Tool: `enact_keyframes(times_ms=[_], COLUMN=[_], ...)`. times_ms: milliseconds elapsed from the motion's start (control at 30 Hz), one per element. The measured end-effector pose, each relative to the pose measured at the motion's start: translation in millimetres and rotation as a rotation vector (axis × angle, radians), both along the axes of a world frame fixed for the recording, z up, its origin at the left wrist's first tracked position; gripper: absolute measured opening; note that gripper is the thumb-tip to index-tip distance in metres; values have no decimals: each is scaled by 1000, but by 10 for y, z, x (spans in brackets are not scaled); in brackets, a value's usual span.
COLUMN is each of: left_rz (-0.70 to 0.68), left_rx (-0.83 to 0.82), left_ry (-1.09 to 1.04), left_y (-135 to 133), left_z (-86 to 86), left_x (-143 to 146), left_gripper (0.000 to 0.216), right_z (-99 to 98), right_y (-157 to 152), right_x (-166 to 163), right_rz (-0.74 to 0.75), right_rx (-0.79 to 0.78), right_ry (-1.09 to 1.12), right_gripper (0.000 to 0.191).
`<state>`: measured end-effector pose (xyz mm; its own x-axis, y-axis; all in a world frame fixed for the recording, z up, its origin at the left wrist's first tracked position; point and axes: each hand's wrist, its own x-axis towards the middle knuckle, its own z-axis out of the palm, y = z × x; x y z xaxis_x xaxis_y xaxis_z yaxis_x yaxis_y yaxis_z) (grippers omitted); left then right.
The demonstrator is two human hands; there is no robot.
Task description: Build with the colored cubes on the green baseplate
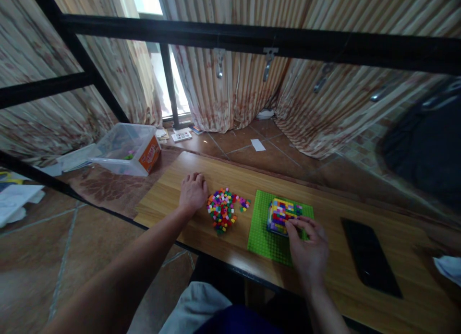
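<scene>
A green baseplate lies on the wooden table. On it stands a block built of many-coloured small bricks. My right hand rests at the block's near right corner, fingertips pinched against its top edge; what they hold is too small to name. A loose pile of coloured bricks lies left of the plate. My left hand lies knuckles-up on the table just left of the pile, fingers curled under, touching its edge.
A black phone lies on the table right of the plate. A clear plastic box with an orange label sits on the floor to the left. Black metal bars cross overhead; curtains hang behind.
</scene>
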<state>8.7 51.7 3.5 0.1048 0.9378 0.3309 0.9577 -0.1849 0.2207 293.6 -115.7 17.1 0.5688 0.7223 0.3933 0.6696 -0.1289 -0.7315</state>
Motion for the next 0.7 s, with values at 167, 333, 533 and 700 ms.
enact_keyframes(times_ms=[167, 333, 533, 700], left_rz=[8, 6, 4, 12], left_rx=[-7, -5, 1, 3], left_ry=[-4, -1, -6, 5], left_y=[2, 3, 14, 11], left_z=[-2, -14, -40, -36], left_x=[3, -1, -2, 1], left_gripper=[24, 24, 24, 24], right_z=[-4, -7, -74, -127], right_y=[14, 18, 38, 31], right_x=[-3, -10, 7, 5], right_rz=[-5, 6, 8, 27], right_rx=[20, 57, 107, 133], right_ry=[32, 26, 25, 2], right_gripper=[32, 30, 30, 29])
